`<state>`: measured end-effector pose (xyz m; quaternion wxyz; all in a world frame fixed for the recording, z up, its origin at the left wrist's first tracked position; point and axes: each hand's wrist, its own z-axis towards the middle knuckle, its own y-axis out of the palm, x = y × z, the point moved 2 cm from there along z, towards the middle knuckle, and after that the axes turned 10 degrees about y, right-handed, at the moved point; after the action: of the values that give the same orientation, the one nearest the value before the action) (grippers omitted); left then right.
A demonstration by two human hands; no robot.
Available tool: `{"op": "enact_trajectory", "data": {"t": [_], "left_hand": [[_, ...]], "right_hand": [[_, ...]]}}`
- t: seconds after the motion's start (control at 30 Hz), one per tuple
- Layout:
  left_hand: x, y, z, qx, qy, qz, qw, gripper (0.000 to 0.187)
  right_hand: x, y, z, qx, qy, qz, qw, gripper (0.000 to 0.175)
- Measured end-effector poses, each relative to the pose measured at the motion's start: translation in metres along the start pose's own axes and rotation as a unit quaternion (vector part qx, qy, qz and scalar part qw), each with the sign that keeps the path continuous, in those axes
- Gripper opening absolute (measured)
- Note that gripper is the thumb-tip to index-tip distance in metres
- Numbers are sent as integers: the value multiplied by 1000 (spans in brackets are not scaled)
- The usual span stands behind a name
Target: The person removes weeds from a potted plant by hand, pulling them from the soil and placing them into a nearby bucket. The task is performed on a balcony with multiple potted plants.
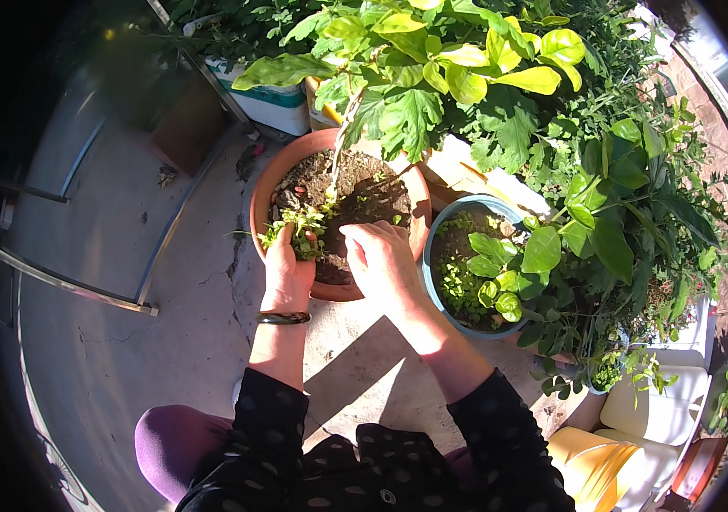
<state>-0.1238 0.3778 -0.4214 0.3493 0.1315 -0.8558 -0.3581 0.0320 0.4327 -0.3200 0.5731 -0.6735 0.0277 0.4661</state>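
Observation:
A round terracotta-coloured pot (263,192) filled with dark soil stands before me, and a thin woody stem (342,141) rises from it. My left hand (290,269), with a dark bangle on the wrist, holds a bunch of small green plants (303,230) over the pot's left side. Over the soil at the pot's right front is my right hand (380,256), its fingers curled down; whether it pinches anything is hidden. A few small seedlings (362,201) grow in the soil beyond it.
A blue-green pot (429,269) with leafy plants stands close at the right. Dense foliage (613,237) spreads behind and right. A yellow bucket (594,467) is at the lower right, a metal frame (69,281) at the left on cracked concrete.

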Motion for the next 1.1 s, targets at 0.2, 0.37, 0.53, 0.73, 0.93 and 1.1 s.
{"op": "enact_trajectory", "data": {"t": [0.2,0.37,0.53,0.73,0.93,1.1], "left_hand": [[19,12,3,12,46,8,999,8],[40,14,8,9,86,-4,996,10],[45,7,20,21,75,-3,997,8],[40,3,24,0,35,-11,999,10],[39,8,20,19,40,-11,999,11],[33,12,11,43,33,0,999,12]], "right_hand": [[42,0,20,-13,117,-368,922,12],[62,12,21,22,105,-412,905,10],[64,12,26,-24,81,-418,904,10],[61,12,33,-50,118,-417,900,9],[68,10,35,-69,105,-394,911,10],[69,9,35,-80,83,-394,912,11]]}}
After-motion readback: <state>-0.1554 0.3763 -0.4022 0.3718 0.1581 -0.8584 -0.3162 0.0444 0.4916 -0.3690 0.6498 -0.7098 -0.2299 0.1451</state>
